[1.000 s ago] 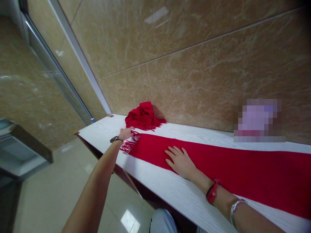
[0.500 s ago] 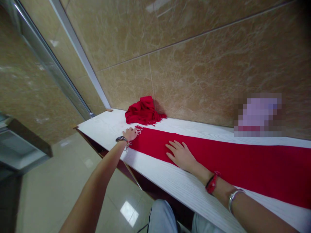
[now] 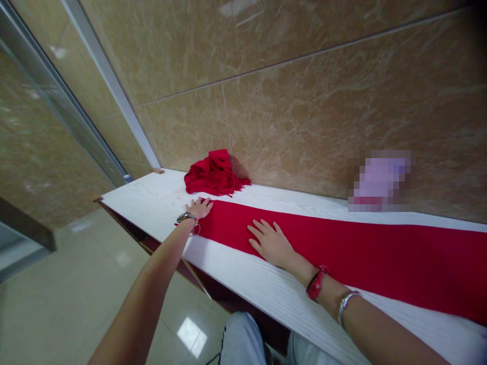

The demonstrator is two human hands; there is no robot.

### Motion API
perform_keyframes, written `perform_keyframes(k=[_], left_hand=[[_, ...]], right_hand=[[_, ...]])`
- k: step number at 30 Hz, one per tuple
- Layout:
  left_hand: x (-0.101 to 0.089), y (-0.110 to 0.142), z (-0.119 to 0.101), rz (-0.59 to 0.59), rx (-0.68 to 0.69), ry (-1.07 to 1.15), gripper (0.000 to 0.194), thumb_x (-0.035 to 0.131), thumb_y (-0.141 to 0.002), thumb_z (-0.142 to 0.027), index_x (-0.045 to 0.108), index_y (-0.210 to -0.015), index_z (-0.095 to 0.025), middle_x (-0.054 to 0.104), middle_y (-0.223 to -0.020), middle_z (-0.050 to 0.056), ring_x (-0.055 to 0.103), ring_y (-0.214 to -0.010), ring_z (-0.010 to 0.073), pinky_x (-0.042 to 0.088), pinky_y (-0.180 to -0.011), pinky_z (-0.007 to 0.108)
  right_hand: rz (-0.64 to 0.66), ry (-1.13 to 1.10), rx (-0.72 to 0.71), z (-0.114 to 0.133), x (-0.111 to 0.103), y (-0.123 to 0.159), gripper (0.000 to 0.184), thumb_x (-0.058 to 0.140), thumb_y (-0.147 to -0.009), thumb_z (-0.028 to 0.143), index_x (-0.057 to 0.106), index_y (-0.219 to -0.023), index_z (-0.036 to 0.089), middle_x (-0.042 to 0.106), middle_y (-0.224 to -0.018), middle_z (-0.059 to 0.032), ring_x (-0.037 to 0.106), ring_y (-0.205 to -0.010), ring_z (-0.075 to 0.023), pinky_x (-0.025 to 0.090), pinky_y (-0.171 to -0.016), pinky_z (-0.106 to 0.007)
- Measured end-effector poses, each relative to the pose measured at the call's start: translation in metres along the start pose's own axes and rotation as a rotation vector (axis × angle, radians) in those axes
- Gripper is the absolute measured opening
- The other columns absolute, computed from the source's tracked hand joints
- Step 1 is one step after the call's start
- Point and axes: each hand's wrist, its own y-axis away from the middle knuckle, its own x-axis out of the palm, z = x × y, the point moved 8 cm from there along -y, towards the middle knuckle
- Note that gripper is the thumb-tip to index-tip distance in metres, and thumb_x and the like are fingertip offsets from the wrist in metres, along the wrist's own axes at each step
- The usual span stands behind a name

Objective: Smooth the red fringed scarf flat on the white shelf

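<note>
A long red scarf (image 3: 365, 253) lies spread flat along the white tabletop, running out of view at the right. On its fringed left end rests my left hand (image 3: 200, 208), fingers stretched out and covering most of the fringe. My right hand (image 3: 272, 244) lies flat on the scarf farther right, its fingers spread near the front edge of the cloth. Neither hand grips anything. Behind my left hand, a second red fringed cloth (image 3: 213, 173) sits in a crumpled heap against the wall.
The white table (image 3: 152, 195) stands along a brown marble-tiled wall (image 3: 297, 121). A blurred-out pinkish item (image 3: 380, 180) is at the back right. Open shelf space shows beneath the table's front edge, and my knees (image 3: 243, 339) are close to it.
The whole view has shifted slightly, so things appear farther left. My left hand now covers more of the scarf's fringe, with its fingers straighter. My right hand stays flat on the cloth.
</note>
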Motion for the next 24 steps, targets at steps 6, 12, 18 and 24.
perform_keyframes(k=[6,12,18,24], left_hand=[[-0.011,-0.005,-0.019,-0.017,0.109,0.029,0.045,0.044,-0.087,-0.028,0.038,-0.131,-0.023,0.036,-0.138,0.010,0.023,-0.130,0.0313,0.019,-0.103,0.052],[-0.010,-0.040,-0.033,0.257,0.277,0.105,0.031,0.052,-0.087,-0.033,0.052,-0.112,-0.015,0.054,-0.112,0.007,0.056,-0.094,0.0203,0.049,-0.078,0.039],[-0.022,-0.048,-0.036,0.368,0.378,0.146,0.031,0.054,-0.085,-0.032,0.053,-0.111,-0.015,0.056,-0.109,0.006,0.056,-0.093,0.0198,0.048,-0.079,0.038],[-0.025,-0.044,-0.033,0.366,0.427,0.190,0.030,0.063,-0.068,-0.023,0.061,-0.098,-0.017,0.063,-0.099,0.000,0.056,-0.088,0.0151,0.043,-0.076,0.020]], right_hand=[[0.000,-0.020,0.010,0.000,0.000,0.000,0.048,0.029,-0.091,0.041,0.040,-0.133,0.021,0.033,-0.142,-0.0068,0.025,-0.131,-0.0253,0.015,-0.105,-0.048],[0.000,-0.051,0.024,-0.001,0.000,-0.001,0.048,0.030,-0.090,0.041,0.042,-0.132,0.021,0.035,-0.141,-0.0068,0.026,-0.130,-0.0250,0.015,-0.105,-0.048],[-0.005,-0.071,0.019,0.000,-0.001,-0.001,0.048,0.030,-0.089,0.041,0.043,-0.131,0.021,0.036,-0.141,-0.0071,0.026,-0.130,-0.0249,0.014,-0.105,-0.048],[0.001,-0.080,0.018,0.000,-0.002,-0.001,0.048,0.030,-0.090,0.041,0.043,-0.131,0.021,0.036,-0.141,-0.0074,0.026,-0.130,-0.0245,0.013,-0.105,-0.047]])
